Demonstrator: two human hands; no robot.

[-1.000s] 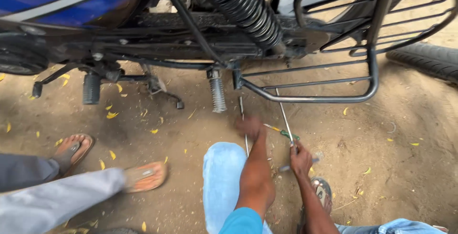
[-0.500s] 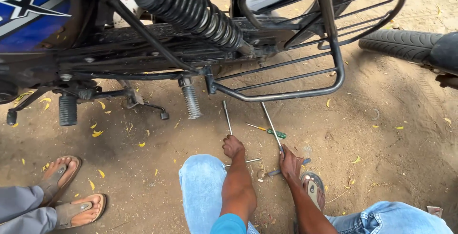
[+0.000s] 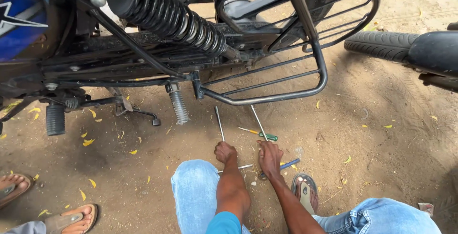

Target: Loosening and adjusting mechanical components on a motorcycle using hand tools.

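steel rods (image 3: pixel 219 123) lie on dry sandy ground flecked with yellow leaves, under a black motorcycle's tubular side guard (image 3: pixel 267 98). left hand (image 3: pixel 225 152) is fisted on one thin rod's near end; right hand (image 3: pixel 270 157) presses flat just beside it, over a blue-handled tool (image 3: pixel 289 164). green-handled screwdriver (image 3: pixel 260 134) lies just beyond both hands.

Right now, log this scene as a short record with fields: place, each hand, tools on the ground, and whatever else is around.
Place: sandy ground beside a parked motorcycle
Left hand: closed on the lower end of a metal rod
Right hand: pressed down over tools on the ground, next to a second metal rod
Tools nearby: green-handled screwdriver, blue-handled tool
Bike parts in view: coil spring, side guard frame, footpeg
Others: another person's sandalled feet at lower left; a second tyre at right
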